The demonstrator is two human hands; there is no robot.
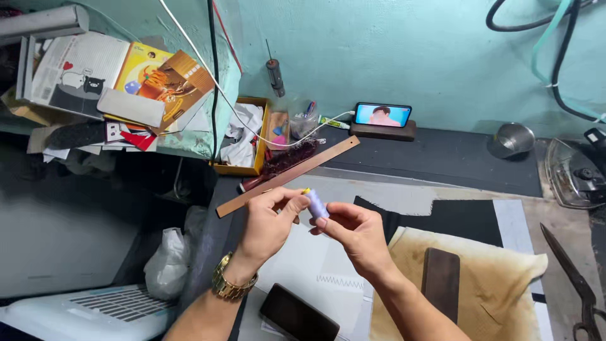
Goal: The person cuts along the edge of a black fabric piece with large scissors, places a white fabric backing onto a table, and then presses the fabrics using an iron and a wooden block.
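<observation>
- Spool of lilac thread [316, 204] — above the grey cloth [315, 259], pinched between both my hands.
- My left hand [268, 222]: thumb and fingers closed on the spool's top end.
- My right hand [353, 230]: fingers curled round its lower end.
- Wooden ruler [290, 175] — just beyond the spool.
- Scissors [577, 284] — far right of it.

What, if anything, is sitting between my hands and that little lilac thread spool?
Nothing visible. The small lilac thread spool is already pinched between the fingertips of the left hand and the right hand, held in the air above the grey fabric sheet.
</observation>
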